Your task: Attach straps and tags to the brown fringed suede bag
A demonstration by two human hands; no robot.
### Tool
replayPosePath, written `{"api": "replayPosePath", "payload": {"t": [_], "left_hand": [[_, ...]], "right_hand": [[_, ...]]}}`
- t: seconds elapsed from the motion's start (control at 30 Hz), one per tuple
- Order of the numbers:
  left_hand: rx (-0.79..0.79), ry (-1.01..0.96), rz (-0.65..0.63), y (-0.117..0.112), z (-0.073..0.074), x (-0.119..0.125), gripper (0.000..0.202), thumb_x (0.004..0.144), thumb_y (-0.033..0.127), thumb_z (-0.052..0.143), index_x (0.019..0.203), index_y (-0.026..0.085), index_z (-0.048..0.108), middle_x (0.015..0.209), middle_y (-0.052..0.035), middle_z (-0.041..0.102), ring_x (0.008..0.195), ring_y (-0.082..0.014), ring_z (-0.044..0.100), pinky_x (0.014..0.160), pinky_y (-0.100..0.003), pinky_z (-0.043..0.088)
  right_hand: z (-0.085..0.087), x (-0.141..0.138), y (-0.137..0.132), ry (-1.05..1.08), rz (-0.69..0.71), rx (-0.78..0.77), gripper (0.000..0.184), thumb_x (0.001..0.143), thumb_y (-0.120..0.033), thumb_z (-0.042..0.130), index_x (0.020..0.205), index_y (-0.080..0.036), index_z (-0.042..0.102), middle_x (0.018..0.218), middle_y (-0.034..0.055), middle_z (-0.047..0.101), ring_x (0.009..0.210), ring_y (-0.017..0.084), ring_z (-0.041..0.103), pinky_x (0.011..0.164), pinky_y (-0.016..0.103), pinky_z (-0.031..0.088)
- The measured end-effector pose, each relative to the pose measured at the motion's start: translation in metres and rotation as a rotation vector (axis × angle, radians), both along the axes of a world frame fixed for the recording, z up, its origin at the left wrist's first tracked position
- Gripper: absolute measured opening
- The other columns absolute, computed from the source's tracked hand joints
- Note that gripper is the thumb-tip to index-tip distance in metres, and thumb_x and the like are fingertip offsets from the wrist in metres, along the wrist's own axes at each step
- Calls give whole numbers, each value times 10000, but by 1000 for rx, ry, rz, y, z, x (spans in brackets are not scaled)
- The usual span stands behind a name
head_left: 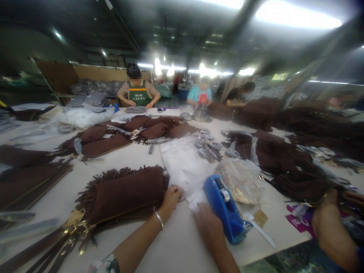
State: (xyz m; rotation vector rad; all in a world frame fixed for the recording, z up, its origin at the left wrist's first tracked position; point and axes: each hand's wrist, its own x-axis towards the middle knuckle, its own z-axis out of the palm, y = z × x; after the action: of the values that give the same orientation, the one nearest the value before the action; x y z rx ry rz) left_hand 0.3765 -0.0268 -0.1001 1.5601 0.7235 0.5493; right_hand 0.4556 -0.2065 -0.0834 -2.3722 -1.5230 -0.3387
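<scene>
left hand [172, 197] is curled nearly closed, seemingly pinching a corner of the white sheets [184, 159], which spread from its 12 to 2 o'clock; the brown fringed bag [129, 193] lies at its 9. right hand [210, 227] (blurred, fingers loosely straight, grip impossible to tell) has the blue tape dispenser [231, 223] at 2 o'clock. thin sheets probably cling and crease, so low, slow handling, 1 at a time, should suit them best.

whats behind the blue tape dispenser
Beyond the blue tape dispenser lie a crumpled translucent plastic bag and thin white sheets. Whatever the dispenser's body covers can't be seen.
</scene>
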Motion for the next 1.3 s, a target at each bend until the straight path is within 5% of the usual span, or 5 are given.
{"api": "replayPosePath", "payload": {"t": [0.37, 0.6, 0.73, 1.07, 1.3], "left_hand": [[57, -49, -65, -10, 2, 2, 265, 811, 409, 532, 691, 174, 511, 660, 31, 473, 653, -135, 439, 611, -244, 341], [223, -4, -194, -25, 13, -3, 132, 810, 241, 539, 869, 190, 646, 908, -23, 629, 897, -198, 535, 833, -301, 403], [448, 40, -295, -27, 11, -7, 349, 755, 101, 525, 1070, 214, 624, 1122, -52, 612, 1085, -219, 509, 998, -354, 373], [774, 157, -313, -43, 22, -17, 394, 817, 47, 481, 1135, 258, 579, 1163, -46, 546, 1099, -216, 468, 961, -356, 403], [460, 37, -342, -35, 30, -13, 426, 717, -2, 502, 1060, 210, 640, 1123, -76, 590, 1105, -244, 497, 1011, -419, 370]], "right_hand": [[-4, 6, -1, -132, 2, -90, 296, 840, 29, 434, 952, -220, 548, 851, 41, 603, 740, 180, 593, 601, 258, 422], [4, 6, -1, 10, 22, -38, 204, 937, -130, 414, 824, -216, 561, 802, 28, 576, 743, 176, 579, 611, 254, 392], [7, 8, -4, 202, 26, 53, 216, 971, -263, 394, 822, -209, 541, 816, 26, 576, 726, 159, 579, 638, 248, 411], [33, 10, -26, 680, -81, 174, 314, 942, -435, 399, 805, -215, 576, 683, 8, 618, 662, 185, 598, 628, 263, 447], [70, -11, -38, 761, -112, 220, 336, 900, -523, 456, 819, -231, 602, 587, -22, 558, 556, 162, 542, 567, 250, 401]]}}
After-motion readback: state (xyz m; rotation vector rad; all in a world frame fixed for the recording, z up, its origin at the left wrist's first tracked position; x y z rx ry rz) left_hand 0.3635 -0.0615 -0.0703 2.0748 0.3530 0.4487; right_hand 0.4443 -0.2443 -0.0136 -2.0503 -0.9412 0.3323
